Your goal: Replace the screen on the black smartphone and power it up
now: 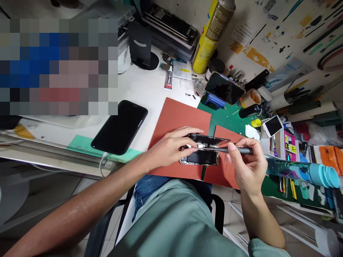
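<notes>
An opened smartphone (pixel 203 157) lies on a reddish-brown mat (pixel 184 114), its battery and inner parts showing. Its screen part (pixel 209 139) is tilted up along the far edge. My left hand (pixel 174 146) is closed on the phone's left end, thumb and fingers around the raised screen part. In my right hand (pixel 248 162) is a dark-handled screwdriver (pixel 243 150), held almost level between thumb and fingers. The screwdriver's thin shaft points left into the gap between the screen and the body; its exact tip is hard to make out near my left fingertips.
A black phone (pixel 120 126) lies on the left, with a white cable below it. Behind the mat stand a phone on a blue stand (pixel 225 88), a glue tube (pixel 168 79) and a yellow spray can (pixel 207 39). A blue bottle (pixel 302 171) lies at right.
</notes>
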Demonstrator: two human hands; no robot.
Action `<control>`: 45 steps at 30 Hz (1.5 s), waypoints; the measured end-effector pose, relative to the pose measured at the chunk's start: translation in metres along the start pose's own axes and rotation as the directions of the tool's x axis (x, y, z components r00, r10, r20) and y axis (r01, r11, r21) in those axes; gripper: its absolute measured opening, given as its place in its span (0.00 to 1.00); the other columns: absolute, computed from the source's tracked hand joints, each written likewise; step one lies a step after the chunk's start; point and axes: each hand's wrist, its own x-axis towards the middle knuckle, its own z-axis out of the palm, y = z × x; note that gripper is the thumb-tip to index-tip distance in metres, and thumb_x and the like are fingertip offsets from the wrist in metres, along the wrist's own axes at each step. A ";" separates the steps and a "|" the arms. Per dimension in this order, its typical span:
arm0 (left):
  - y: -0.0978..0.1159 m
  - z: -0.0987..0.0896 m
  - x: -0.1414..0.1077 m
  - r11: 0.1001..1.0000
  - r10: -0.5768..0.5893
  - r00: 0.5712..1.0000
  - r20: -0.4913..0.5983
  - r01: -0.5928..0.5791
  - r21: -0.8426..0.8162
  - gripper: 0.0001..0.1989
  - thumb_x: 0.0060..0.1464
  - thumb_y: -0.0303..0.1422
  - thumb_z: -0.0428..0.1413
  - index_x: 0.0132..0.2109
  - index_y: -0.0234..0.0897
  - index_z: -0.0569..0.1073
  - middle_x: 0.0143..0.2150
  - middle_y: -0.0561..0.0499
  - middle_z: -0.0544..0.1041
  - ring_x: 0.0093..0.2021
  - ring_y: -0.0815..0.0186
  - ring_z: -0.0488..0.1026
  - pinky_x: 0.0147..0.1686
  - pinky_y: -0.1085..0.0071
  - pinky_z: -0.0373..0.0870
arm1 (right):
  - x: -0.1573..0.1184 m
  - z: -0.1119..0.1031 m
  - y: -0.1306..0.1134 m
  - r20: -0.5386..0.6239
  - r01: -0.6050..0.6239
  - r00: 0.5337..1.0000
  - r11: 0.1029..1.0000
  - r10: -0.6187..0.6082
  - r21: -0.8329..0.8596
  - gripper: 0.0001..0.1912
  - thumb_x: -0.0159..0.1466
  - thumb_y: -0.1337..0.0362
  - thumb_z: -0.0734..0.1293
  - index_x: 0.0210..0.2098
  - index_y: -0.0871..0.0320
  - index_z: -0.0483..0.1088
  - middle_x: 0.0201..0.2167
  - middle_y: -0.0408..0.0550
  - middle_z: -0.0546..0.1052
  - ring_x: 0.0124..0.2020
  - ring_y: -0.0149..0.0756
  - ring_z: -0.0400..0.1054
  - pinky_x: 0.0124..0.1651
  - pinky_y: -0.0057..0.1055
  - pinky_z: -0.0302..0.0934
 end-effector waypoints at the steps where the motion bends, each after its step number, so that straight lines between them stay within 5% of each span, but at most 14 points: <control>1: 0.000 0.000 0.000 1.000 -0.003 1.000 -0.001 0.003 -0.001 0.05 0.70 0.26 0.60 0.44 0.37 0.81 0.64 0.36 0.80 0.63 0.55 0.79 0.58 0.55 0.80 | 0.000 0.001 0.000 0.001 -0.003 1.000 1.000 0.003 -0.004 0.11 0.70 0.58 0.76 0.41 0.53 0.70 0.25 0.37 0.75 0.22 0.32 0.74 0.25 0.27 0.69; 9: 0.002 0.000 0.000 1.000 -0.027 1.000 -0.003 0.027 0.008 0.07 0.71 0.27 0.59 0.42 0.38 0.81 0.65 0.37 0.79 0.62 0.56 0.80 0.59 0.57 0.79 | -0.004 -0.002 0.002 0.019 0.032 0.999 0.998 -0.032 -0.051 0.11 0.71 0.58 0.75 0.42 0.53 0.69 0.26 0.38 0.75 0.23 0.32 0.74 0.24 0.26 0.68; 14: 0.002 -0.001 0.000 0.998 -0.070 0.997 -0.030 0.070 -0.002 0.08 0.71 0.30 0.59 0.42 0.38 0.82 0.64 0.38 0.80 0.60 0.55 0.82 0.56 0.57 0.80 | -0.006 -0.010 0.004 0.015 0.205 0.978 0.932 -0.210 -0.300 0.09 0.71 0.60 0.74 0.43 0.53 0.69 0.32 0.40 0.76 0.23 0.30 0.73 0.25 0.27 0.69; 20: 0.003 -0.001 -0.001 0.989 -0.148 0.989 -0.030 0.147 -0.026 0.07 0.71 0.30 0.58 0.44 0.38 0.80 0.65 0.40 0.80 0.59 0.57 0.82 0.40 0.70 0.81 | -0.003 -0.007 0.010 0.171 0.367 0.930 0.817 -0.325 -0.445 0.06 0.72 0.64 0.71 0.43 0.53 0.68 0.30 0.39 0.78 0.21 0.28 0.70 0.21 0.26 0.62; 26: 0.005 -0.001 0.000 0.984 -0.178 0.984 -0.030 0.178 -0.015 0.08 0.73 0.32 0.57 0.43 0.39 0.80 0.63 0.41 0.81 0.59 0.57 0.82 0.57 0.60 0.80 | -0.001 -0.005 0.009 0.184 0.371 0.928 0.805 -0.323 -0.463 0.05 0.73 0.62 0.70 0.43 0.52 0.68 0.28 0.39 0.78 0.19 0.29 0.71 0.19 0.25 0.60; 34: 0.000 0.000 -0.002 0.989 -0.146 0.989 -0.019 0.145 -0.027 0.07 0.73 0.32 0.57 0.44 0.39 0.80 0.65 0.40 0.80 0.60 0.57 0.81 0.49 0.65 0.81 | -0.001 -0.005 0.007 0.204 0.389 0.921 0.791 -0.331 -0.472 0.06 0.73 0.63 0.70 0.43 0.52 0.67 0.29 0.39 0.79 0.21 0.30 0.74 0.19 0.25 0.62; 41: 0.002 -0.001 -0.001 0.992 -0.124 0.992 -0.021 0.123 -0.026 0.07 0.73 0.31 0.57 0.44 0.38 0.79 0.64 0.39 0.80 0.60 0.58 0.81 0.58 0.62 0.78 | 0.002 -0.006 -0.005 0.426 0.547 0.825 0.716 -0.373 -0.433 0.08 0.74 0.67 0.67 0.51 0.54 0.66 0.37 0.47 0.82 0.31 0.36 0.80 0.32 0.31 0.73; 45: 0.003 -0.001 -0.001 0.993 -0.117 0.993 -0.025 0.117 -0.011 0.07 0.72 0.32 0.58 0.44 0.38 0.80 0.64 0.39 0.81 0.59 0.58 0.82 0.56 0.62 0.79 | 0.009 -0.004 -0.010 0.498 0.628 0.771 0.601 -0.397 -0.494 0.04 0.76 0.64 0.67 0.47 0.54 0.66 0.32 0.46 0.80 0.27 0.37 0.76 0.28 0.32 0.67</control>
